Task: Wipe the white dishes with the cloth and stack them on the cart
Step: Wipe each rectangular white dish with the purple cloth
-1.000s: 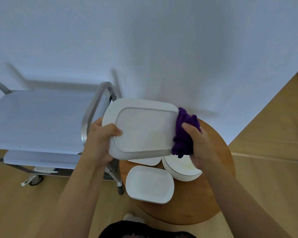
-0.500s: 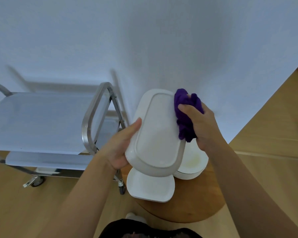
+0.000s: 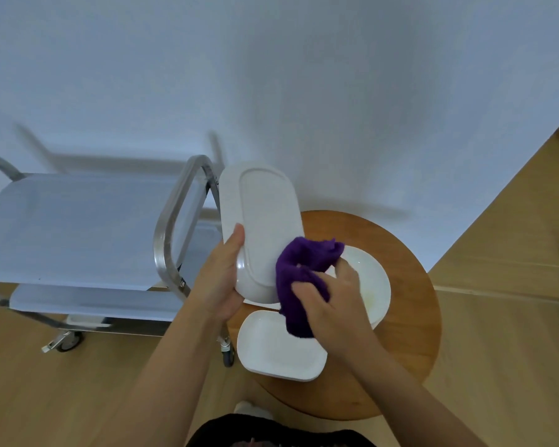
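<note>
Head view: left hand (image 3: pixel 221 285) is gripping the oblong white dish (image 3: pixel 260 227) tilted up above the round wooden table (image 3: pixel 410 317), right hand (image 3: pixel 331 304) is clutching the purple cloth (image 3: pixel 299 275) against its lower edge, w/ more white dishes (image 3: pixel 278 346) lying on that table & the metal cart (image 3: pixel 78 227) standing just left of it.

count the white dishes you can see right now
4 at least. One rectangular dish held tilted in the left hand; a rectangular dish at the round table's near edge; a round plate behind the cloth; a sliver under the held dish. Stacks may hide more.
</note>
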`<action>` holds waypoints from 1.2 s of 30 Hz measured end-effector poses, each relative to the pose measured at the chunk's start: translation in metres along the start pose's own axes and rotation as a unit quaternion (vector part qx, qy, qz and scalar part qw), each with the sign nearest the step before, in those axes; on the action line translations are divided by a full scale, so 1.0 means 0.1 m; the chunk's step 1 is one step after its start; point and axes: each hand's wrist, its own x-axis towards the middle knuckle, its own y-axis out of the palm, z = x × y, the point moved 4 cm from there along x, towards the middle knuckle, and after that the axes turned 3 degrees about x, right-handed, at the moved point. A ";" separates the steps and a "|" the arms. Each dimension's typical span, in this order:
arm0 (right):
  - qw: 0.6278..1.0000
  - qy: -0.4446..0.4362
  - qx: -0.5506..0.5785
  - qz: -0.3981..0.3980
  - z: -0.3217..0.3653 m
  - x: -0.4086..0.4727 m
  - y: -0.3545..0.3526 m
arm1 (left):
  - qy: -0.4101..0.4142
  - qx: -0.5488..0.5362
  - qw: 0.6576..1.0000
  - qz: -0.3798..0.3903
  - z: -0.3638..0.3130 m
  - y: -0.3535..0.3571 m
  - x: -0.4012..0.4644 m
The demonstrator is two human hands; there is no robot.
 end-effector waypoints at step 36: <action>0.908 -0.306 -0.285 0.010 -0.65 -0.24 0.21 | -0.148 -0.246 0.938 -0.194 0.65 -0.31 0.21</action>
